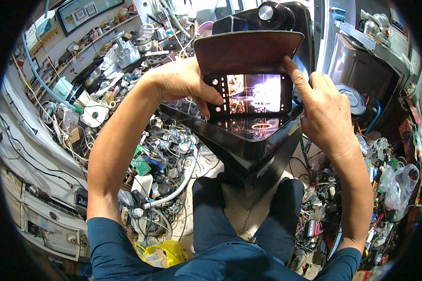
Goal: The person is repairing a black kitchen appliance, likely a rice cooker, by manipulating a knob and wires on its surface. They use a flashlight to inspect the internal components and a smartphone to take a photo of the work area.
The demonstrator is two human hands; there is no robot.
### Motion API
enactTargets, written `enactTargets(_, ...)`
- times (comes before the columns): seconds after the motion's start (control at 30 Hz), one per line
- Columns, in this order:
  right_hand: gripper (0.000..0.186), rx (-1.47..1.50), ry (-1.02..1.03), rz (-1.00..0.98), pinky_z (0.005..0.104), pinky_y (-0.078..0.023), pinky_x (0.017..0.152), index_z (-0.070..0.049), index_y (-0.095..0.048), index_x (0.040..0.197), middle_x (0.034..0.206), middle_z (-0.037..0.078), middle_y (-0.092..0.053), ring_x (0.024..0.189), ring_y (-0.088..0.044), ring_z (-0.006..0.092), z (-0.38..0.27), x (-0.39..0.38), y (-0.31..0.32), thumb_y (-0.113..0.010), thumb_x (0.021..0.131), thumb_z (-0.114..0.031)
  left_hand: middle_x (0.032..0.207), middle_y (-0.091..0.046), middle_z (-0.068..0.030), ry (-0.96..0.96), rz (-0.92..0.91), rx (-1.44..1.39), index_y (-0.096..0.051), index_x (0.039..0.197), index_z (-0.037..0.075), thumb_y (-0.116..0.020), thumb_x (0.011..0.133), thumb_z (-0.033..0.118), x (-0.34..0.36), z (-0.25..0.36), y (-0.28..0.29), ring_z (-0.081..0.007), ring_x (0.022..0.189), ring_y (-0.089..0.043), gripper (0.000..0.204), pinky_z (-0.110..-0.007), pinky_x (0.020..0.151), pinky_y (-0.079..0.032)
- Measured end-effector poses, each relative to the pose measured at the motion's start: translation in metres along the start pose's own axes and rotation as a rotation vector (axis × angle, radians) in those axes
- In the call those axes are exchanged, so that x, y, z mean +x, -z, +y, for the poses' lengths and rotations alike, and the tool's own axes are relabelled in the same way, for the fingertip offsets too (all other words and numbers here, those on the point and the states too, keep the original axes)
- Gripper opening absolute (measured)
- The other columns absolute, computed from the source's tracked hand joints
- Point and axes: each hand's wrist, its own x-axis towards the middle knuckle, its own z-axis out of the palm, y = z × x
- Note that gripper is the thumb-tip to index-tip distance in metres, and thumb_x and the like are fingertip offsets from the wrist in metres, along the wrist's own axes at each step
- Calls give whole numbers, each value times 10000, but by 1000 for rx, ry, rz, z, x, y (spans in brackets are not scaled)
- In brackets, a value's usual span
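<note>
A smartphone [260,96] is held sideways above a glossy black appliance [253,157]. Its screen shows a bright camera picture. The dark brown cover flap [248,50] of its case stands folded up along the far edge. My left hand [185,84] grips the phone's left end, with the thumb over the controls at the side of the screen. At the right end, my right hand [326,103] has its index finger stretched against the corner of the flap. Its other fingers are curled, and its grip is partly hidden. The glossy surface mirrors the screen.
Heaped cables and electronic parts [169,150] cover the left side, with a green circuit board [139,164] among them. More parts and a clear plastic bag [401,187] lie at right. A yellow bag [166,253] sits by my legs. Beyond the phone is a black knob [267,11] with a silver centre.
</note>
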Motion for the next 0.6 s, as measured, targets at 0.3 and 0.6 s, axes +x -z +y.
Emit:
enactTargets(0.3, 897, 1, -12, -12, 427, -563, 665, -228, -395, 1612, 901, 113, -538, 859, -597, 302, 0, 0, 1, -612, 785, 41, 1086, -734, -155, 15, -21, -6, -640, 1278, -22, -825, 759, 21, 0, -1, 1, -252, 891, -745, 553, -372, 618, -664)
enactTargets(0.6, 907, -19, -8, 2, 431, -558, 653, -233, -407, 1607, 894, 111, -537, 853, -599, 305, 1, 1, 2, -622, 768, 34, 1046, -728, -143, -23, -32, 4, -637, 1254, -22, -786, 785, -15, 1, -3, 1, -237, 837, -735, 492, -361, 623, -656)
